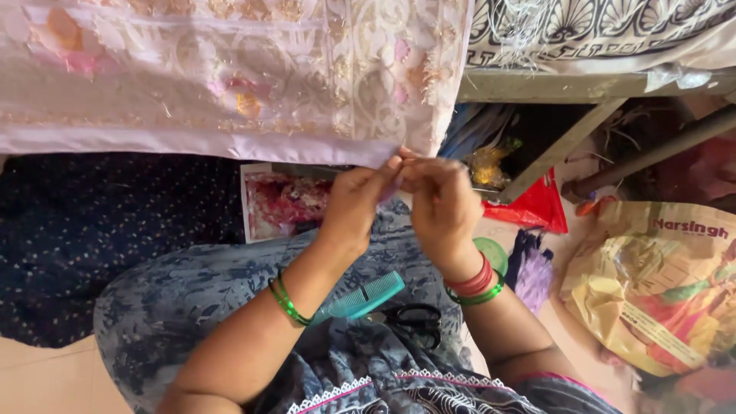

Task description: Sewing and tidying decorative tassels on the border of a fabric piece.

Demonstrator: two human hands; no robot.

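Head view: a teal comb (360, 299) and black scissors (414, 322) lie on her lap, just below the wrists. A printed picture (282, 203) sits under the cloth edge, a red bag (537, 208) and a yellow printed sack (663, 284) off to the right. The pink embroidered cloth (230, 77) hangs over a bench. Left hand (354, 203) and right hand (443, 203) meet at its lower hem, fingers (395, 170) pinched shut on the edge.
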